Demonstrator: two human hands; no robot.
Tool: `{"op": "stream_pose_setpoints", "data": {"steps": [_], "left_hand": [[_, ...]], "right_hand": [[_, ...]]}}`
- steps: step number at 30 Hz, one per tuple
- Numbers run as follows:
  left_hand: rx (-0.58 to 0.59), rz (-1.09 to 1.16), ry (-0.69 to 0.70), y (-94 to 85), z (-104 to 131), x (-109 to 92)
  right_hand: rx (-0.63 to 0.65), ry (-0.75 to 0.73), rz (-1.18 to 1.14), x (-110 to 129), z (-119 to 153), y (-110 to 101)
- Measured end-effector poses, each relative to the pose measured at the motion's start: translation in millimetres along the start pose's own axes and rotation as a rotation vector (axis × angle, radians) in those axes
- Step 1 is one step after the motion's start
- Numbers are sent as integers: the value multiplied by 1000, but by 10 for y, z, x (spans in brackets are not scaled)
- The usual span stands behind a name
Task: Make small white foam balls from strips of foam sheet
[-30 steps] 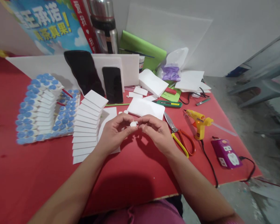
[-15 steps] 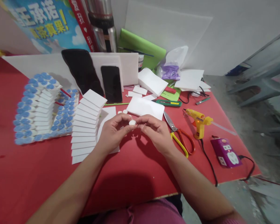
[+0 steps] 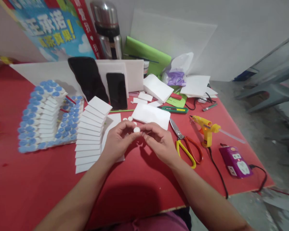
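Note:
A small white disc (image 3: 136, 129) is pinched between the thumb and forefinger of my left hand (image 3: 119, 138). My right hand (image 3: 160, 141) meets it from the right, fingers and thumb pressed together at the disc's edge; whether they grip anything is too small to tell. Several more white discs (image 3: 130, 118) lie just behind my fingers. Left of my left hand, white rectangular pieces (image 3: 89, 138) form a stepped fan on the red table (image 3: 135, 186). A stack of white cards (image 3: 151, 115) rests behind my right hand.
Blue-and-white model (image 3: 29, 128) at left; phone (image 3: 117, 91) and steel flask (image 3: 108, 29) behind. To the right are scissors (image 3: 180, 136), a green cutter (image 3: 175, 109), a yellow glue gun (image 3: 207, 128) with its cord, and a purple power box (image 3: 236, 162).
The whole view has shifted slightly, so things appear a little lower. Both hands keep nearly the same pose around the disc, which shows a bit more of its face.

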State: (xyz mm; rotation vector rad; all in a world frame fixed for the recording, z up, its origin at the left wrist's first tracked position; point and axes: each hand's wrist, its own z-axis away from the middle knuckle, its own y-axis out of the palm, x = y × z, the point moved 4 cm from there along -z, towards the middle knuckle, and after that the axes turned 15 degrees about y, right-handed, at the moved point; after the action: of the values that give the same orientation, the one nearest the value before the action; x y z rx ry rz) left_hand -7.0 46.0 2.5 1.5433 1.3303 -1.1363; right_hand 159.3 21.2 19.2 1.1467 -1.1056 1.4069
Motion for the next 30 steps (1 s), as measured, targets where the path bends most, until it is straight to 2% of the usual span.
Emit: {"op": "stream_pose_setpoints", "data": {"steps": [4, 6, 8, 10, 12, 14, 17, 21, 23, 26, 27, 30], "left_hand": [[11, 30, -21, -29, 10, -23], [-15, 86, -46, -55, 9, -24], [-28, 159, -54, -64, 10, -27], [-8, 252, -39, -46, 16, -30], [28, 343, -27, -15, 27, -25], [54, 395, -39, 8, 39, -4], [33, 453, -40, 7, 39, 22], [2, 483, -46, -10, 31, 22], [-7, 481, -52, -14, 31, 13], [-7, 469, -65, -12, 36, -5], [0, 460, -66, -9, 37, -14], [31, 427, -52, 9, 34, -48]], "right_hand": [[77, 136, -153, -64, -49, -54], [-1, 129, -135, -31, -107, -132], [-115, 23, 37, 78, -212, -199], [-152, -171, 324, 226, -391, -180], [-84, -416, 641, 336, -636, -55], [-3, -593, 853, 369, -914, 104], [141, -718, 1122, 330, -1272, 378], [211, -727, 1305, 283, -1472, 597], [181, -709, 1259, 308, -1424, 581], [8, -664, 957, 427, -1120, 400], [-98, -621, 801, 468, -964, 302], [-287, -374, 358, 441, -443, 70]]}}
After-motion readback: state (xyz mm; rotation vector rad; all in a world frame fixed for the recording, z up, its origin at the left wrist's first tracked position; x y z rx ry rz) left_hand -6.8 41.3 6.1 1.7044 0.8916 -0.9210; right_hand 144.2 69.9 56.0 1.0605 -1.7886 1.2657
